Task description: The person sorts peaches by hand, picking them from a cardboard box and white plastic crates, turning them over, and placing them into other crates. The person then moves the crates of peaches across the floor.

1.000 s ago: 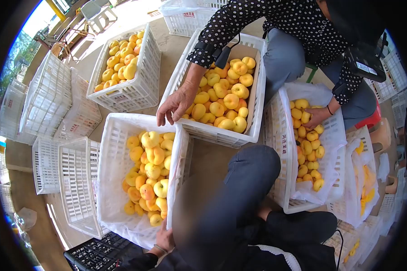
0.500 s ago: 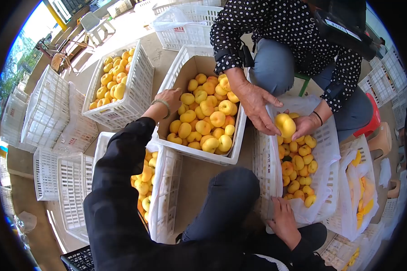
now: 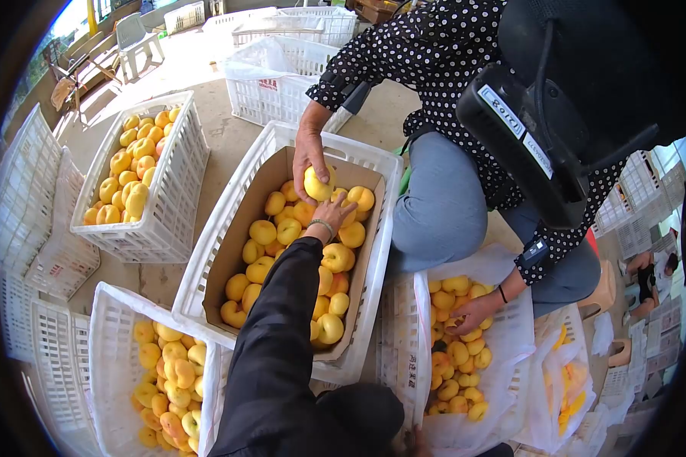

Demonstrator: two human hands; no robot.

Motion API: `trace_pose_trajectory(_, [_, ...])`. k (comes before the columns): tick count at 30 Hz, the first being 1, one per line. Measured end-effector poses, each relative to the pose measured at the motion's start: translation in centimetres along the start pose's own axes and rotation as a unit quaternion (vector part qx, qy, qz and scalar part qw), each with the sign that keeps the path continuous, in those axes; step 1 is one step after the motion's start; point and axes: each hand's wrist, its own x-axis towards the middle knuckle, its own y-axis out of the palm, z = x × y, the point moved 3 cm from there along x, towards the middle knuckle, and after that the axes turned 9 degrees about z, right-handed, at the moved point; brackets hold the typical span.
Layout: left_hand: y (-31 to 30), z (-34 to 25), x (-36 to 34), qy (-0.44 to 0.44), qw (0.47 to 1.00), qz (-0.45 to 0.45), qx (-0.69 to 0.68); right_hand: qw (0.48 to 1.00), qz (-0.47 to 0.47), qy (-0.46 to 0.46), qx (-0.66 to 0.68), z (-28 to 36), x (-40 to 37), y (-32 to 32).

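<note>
My left hand (image 3: 331, 215), with a bracelet at the wrist, lies over the yellow peaches (image 3: 263, 232) in the cardboard-lined white crate (image 3: 193, 293). Its fingers are spread and touch the fruit. Just beyond my fingertips, a co-worker's hand (image 3: 310, 148) holds a single yellow peach (image 3: 319, 183). The co-worker's other hand (image 3: 472, 314) is among smaller-looking peaches (image 3: 457, 354) in a plastic-lined crate (image 3: 402, 354) at the right. Only a dim sliver of my right hand (image 3: 418, 443) shows at the bottom edge, its fingers hidden.
Peaches fill a crate (image 3: 177, 228) at the upper left and a plastic-lined crate (image 3: 114, 327) at the lower left. White crates (image 3: 42, 190) are stacked along the left. The co-worker's knee (image 3: 438, 198) and a hanging black device (image 3: 522, 145) are close by on the right.
My left hand has moved from the crate's left rim onto the peaches. The co-worker's hand has brought a peach over this crate. My right hand has slipped mostly out of view; the view has shifted.
</note>
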Motion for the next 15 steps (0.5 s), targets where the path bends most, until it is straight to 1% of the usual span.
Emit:
trace_pose_trajectory(1, [-0.2,-0.2,-0.2,0.000,1.000,0.008,-0.001,1.000,0.012,0.018,0.004,0.3,-0.6,0.2])
trace_pose_trajectory(3, [-1.8,-0.4,-0.9,-0.072,0.989,0.086,-0.092,0.998,0.034,0.053,0.019,1.1,-2.2,0.9])
trace_pose_trajectory(4, [-3.0,-0.7,-1.9,-0.080,0.985,0.079,-0.131,0.996,0.050,0.074,0.029,1.5,-3.6,1.4])
trace_pose_trajectory(5, [-4.0,-0.9,-2.5,-0.077,0.985,0.090,-0.125,0.999,0.031,0.005,-0.006,-0.3,-3.7,3.0])
trace_pose_trajectory(6, [-4.7,-1.2,-3.1,-0.052,0.977,0.106,-0.177,0.997,0.011,-0.063,-0.040,-2.3,-3.9,4.5])
trace_pose_trajectory(7, [-5.4,-1.7,-4.0,-0.028,0.966,0.122,-0.228,0.998,0.016,-0.058,-0.027,-1.7,-4.4,4.0])
trace_pose_trajectory(8, [-7.0,-2.5,-5.3,-0.014,0.968,0.106,-0.229,0.998,0.042,-0.033,0.016,-0.4,-3.8,2.4])
trace_pose_trajectory(9, [-8.5,-3.1,-6.8,-0.013,0.968,0.117,-0.221,0.996,0.067,-0.007,0.059,0.5,-3.3,1.3])
trace_pose_trajectory(10, [-10.8,-4.1,-8.6,-0.011,0.947,0.154,-0.282,0.995,0.071,-0.004,0.071,0.7,-3.2,1.0])
trace_pose_trajectory(11, [-12.5,-5.1,-10.4,-0.010,0.920,0.190,-0.341,0.995,0.036,-0.025,0.087,0.9,-3.3,0.9])
trace_pose_trajectory(12, [-14.1,-5.8,-12.2,0.046,0.936,0.141,-0.320,0.994,-0.003,-0.047,0.101,1.3,-2.9,0.4])
trace_pose_trajectory(13, [-15.5,-6.6,-14.0,0.045,0.937,0.148,-0.314,0.993,0.000,-0.046,0.111,2.0,-2.3,-1.0])
trace_pose_trajectory(14, [-17.3,-7.5,-15.9,0.067,0.935,0.138,-0.319,0.995,0.088,-0.042,0.003,3.2,-1.6,-2.7])
trace_pose_trajectory(15, [-18.7,-8.2,-17.5,0.089,0.933,0.126,-0.324,0.979,0.172,-0.042,-0.106,4.3,-0.6,-4.6])
